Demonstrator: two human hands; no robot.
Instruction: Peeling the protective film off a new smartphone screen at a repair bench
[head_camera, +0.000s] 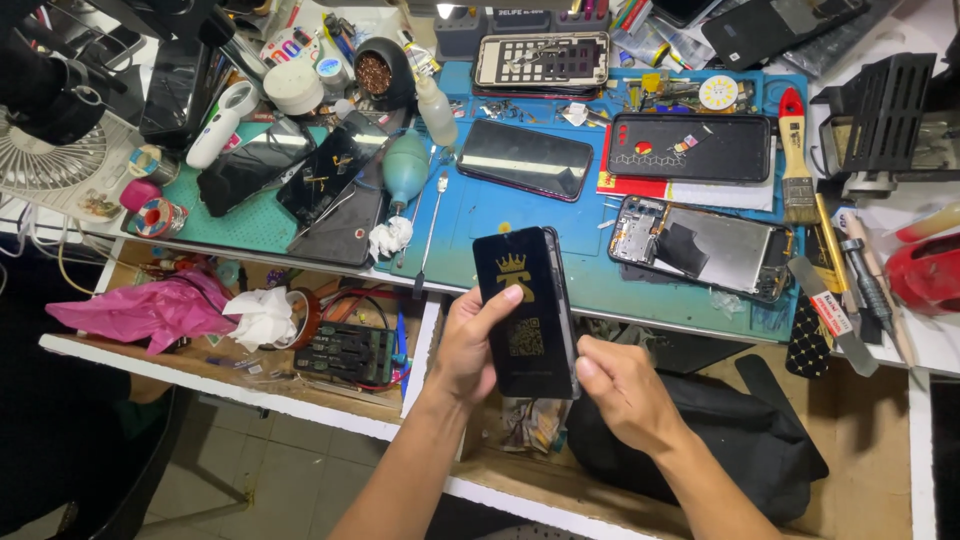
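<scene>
While gripped by both hands, black phone (525, 310), above blue mat (590, 280)

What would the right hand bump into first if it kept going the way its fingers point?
The right hand points up-left at the black phone that the left hand holds. Its fingertips look right at the phone's lower edge, so it would probably meet that first.

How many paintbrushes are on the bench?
1: a red-handled brush lies at the blue mat's right edge. Others may be hidden in the clutter. The left hand holds a black phone; the right hand touches it.
</scene>
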